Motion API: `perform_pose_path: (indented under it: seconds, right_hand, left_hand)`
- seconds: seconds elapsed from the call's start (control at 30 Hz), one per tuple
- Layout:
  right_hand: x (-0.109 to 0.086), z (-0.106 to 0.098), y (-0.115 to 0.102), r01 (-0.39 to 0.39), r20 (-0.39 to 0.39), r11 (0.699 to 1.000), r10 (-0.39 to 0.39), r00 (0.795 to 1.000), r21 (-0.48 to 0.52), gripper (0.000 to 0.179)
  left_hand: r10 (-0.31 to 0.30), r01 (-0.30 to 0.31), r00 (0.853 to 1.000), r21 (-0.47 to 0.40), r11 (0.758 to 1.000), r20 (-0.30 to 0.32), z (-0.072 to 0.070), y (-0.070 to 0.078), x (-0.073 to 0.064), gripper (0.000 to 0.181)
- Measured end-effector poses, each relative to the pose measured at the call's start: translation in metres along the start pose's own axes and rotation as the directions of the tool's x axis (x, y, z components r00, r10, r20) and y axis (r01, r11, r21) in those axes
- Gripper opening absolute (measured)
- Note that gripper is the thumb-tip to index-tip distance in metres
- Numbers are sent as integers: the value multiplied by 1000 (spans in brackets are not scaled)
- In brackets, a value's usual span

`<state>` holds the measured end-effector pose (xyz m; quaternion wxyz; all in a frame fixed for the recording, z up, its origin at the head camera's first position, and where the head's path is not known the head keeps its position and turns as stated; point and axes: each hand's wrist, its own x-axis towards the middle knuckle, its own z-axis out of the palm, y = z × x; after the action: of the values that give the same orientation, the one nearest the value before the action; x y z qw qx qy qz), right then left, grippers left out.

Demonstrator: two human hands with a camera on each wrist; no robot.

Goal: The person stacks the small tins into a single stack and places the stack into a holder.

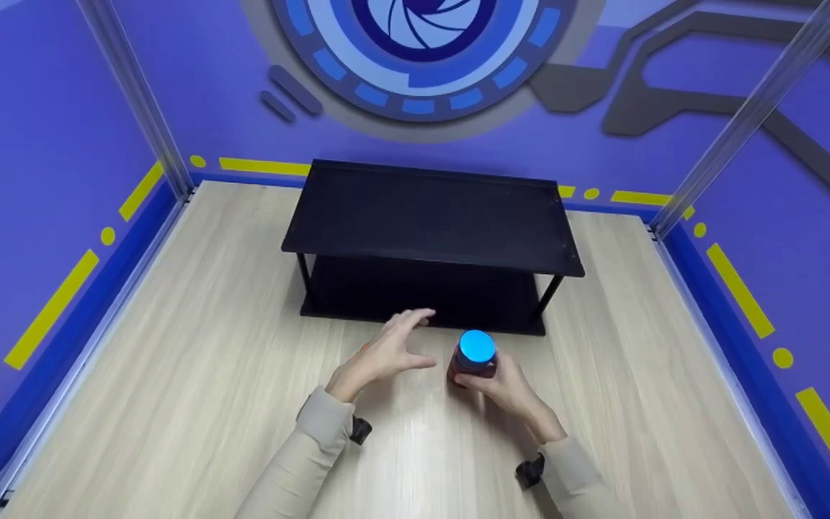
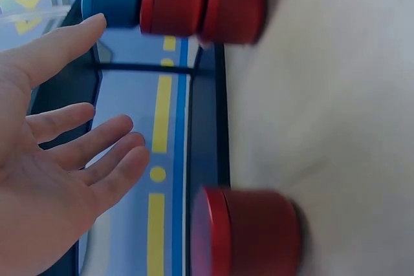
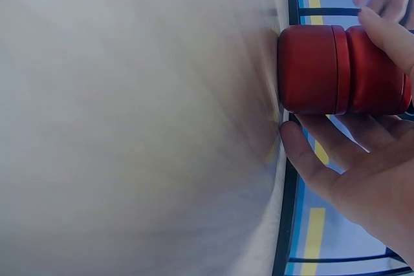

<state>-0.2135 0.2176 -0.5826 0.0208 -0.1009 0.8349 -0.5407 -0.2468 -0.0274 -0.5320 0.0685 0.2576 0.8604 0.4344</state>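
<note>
A stack of three round metal canisters stands upright on the table: a blue canister (image 1: 476,347) on top, a middle red canister (image 2: 171,4) and a bottom red canister (image 3: 310,69). My right hand (image 1: 505,386) grips the stack from the right, thumb on the near side and fingers round the far side, around the middle canister. To the left, my left hand (image 1: 386,353) is held apart from the stack, palm facing it, fingers spread and holding nothing. Another red canister (image 2: 259,234) stands on the table beside my left hand, mostly hidden behind it in the head view.
Just beyond the hands stands a black two-tier shelf (image 1: 429,216) with thin posts. Its lower tier (image 1: 422,288) sits close to the table. Blue-purple panels (image 1: 40,180) with metal corner posts enclose the pale wooden table (image 1: 192,346) at the back and both sides.
</note>
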Motion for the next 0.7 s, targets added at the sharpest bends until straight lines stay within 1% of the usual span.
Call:
perform_pose_path:
  seconds: [0.1,0.23,0.4,0.57,0.7]
  right_hand:
    - [1,0,0,-10,4,1000,10,1000,-14,62]
    - [0,0,1,-17,12,1000,17,1000,-20,63]
    - [-1,0,-2,-13,3,999,14,1000,-39,62]
    - [0,0,-2,-18,4,999,18,1000,-38,60]
    - [-1,2,-4,-35,-9,999,35,999,-36,58]
  left_hand:
    - [-30,30,999,27,999,-16,-5,-9,-6,74]
    - [-44,47,998,69,997,-45,-10,-21,-14,72]
    - [-73,81,995,110,991,-70,-14,-34,-22,74]
    - [-115,124,991,140,982,-68,-17,-43,-29,77]
    - [-148,154,988,125,980,-53,-17,-48,-34,78]
